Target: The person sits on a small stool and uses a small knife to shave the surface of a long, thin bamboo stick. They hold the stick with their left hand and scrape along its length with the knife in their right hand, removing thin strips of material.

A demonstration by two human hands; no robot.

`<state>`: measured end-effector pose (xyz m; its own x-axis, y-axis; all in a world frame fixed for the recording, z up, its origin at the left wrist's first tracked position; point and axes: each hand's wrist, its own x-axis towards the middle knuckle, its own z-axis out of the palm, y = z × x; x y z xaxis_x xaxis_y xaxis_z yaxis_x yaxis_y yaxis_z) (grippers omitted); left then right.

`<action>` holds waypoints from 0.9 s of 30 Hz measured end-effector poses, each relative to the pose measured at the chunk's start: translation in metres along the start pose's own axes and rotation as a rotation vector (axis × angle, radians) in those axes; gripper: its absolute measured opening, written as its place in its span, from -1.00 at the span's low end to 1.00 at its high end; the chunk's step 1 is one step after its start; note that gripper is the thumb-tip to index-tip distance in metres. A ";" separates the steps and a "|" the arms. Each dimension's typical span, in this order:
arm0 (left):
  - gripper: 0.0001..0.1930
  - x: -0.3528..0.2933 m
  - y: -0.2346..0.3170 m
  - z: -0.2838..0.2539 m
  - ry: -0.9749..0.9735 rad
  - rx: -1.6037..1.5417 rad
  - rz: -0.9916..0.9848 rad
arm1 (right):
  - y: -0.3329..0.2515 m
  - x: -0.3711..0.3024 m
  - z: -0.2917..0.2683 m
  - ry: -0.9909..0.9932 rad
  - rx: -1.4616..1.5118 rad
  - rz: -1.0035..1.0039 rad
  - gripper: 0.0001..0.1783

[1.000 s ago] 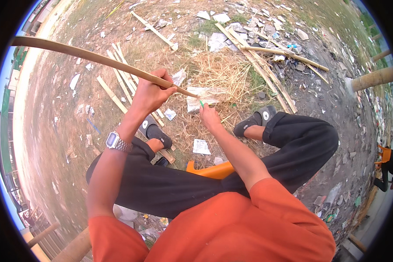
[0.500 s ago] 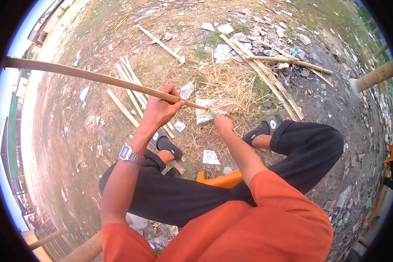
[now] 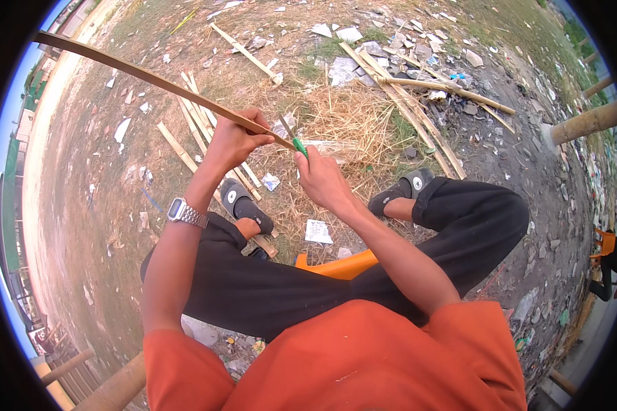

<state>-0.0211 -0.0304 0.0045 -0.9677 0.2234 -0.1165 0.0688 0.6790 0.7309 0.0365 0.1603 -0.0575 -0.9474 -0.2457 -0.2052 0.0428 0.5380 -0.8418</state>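
My left hand (image 3: pixel 237 140) is closed round a long bamboo strip (image 3: pixel 151 81) near its lower end. From there the strip slants up to the far left. My right hand (image 3: pixel 321 179) grips a green-handled knife (image 3: pixel 299 146). Its narrow blade points up and away, beside the strip's near end; whether blade and strip touch I cannot tell. Beyond my hands, a pale flat block (image 3: pixel 332 146) lies partly covered by a heap of straw-like shavings (image 3: pixel 360 120).
Split bamboo strips (image 3: pixel 192 133) lie left of the shavings, and longer bamboo pieces (image 3: pixel 418 113) lie to the right among broken tiles (image 3: pixel 343 70). An orange plastic seat (image 3: pixel 346 266) shows between my legs. Thick bamboo posts (image 3: pixel 586 123) stand at the right edge.
My right hand has come back toward me and lifted, so the knife's blade now shows. The strip's far end has risen, and its near end has moved up and left off the block.
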 end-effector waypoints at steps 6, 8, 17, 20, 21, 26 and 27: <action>-0.82 -0.002 -0.005 0.000 -0.016 -0.010 0.056 | 0.010 -0.005 0.038 0.102 -0.065 0.043 -0.64; -0.82 -0.004 -0.006 0.001 0.002 0.004 0.055 | 0.013 -0.002 0.037 0.105 -0.090 0.024 -0.65; -0.82 -0.008 0.000 0.009 0.030 0.004 0.080 | 0.029 -0.001 0.045 0.128 -0.117 0.056 -0.64; -0.82 -0.007 -0.003 0.012 0.048 0.057 0.101 | 0.019 -0.010 0.045 0.135 -0.103 0.062 -0.63; -0.82 -0.007 -0.001 0.013 0.051 0.062 0.118 | 0.037 -0.009 0.051 0.136 -0.119 0.081 -0.63; -0.82 -0.007 -0.010 0.008 0.059 -0.044 0.054 | 0.018 -0.003 0.042 0.109 -0.113 0.080 -0.65; -0.82 -0.005 -0.008 0.008 0.060 -0.027 0.066 | 0.016 -0.002 0.045 0.118 -0.113 0.095 -0.65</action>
<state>-0.0152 -0.0312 -0.0063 -0.9740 0.2246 -0.0278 0.1273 0.6451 0.7534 0.0537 0.1330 -0.0934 -0.9718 -0.0971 -0.2151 0.1037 0.6433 -0.7586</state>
